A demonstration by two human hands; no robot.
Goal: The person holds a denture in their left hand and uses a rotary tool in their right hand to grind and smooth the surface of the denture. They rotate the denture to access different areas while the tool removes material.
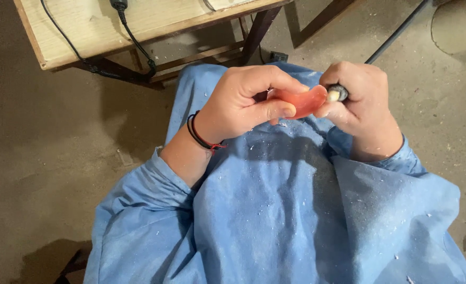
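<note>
Between thumb and fingers of the left hand (243, 100) (clamped tight) sits a pink piece (302, 101), right hand (362, 102) gripping a tool (336, 93).

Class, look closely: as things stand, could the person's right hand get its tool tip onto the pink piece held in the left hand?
Probably yes. The right hand holds the tool with its tip right at the end of the pink piece, which the left hand pinches; nothing lies between them.

The person wears a loose, pale blue gown (275, 210) with long sleeves, the left sleeve (154, 184) pushed up the forearm. White flecks dust the fabric. Thin black and red cords (200, 135) circle the left wrist.
</note>
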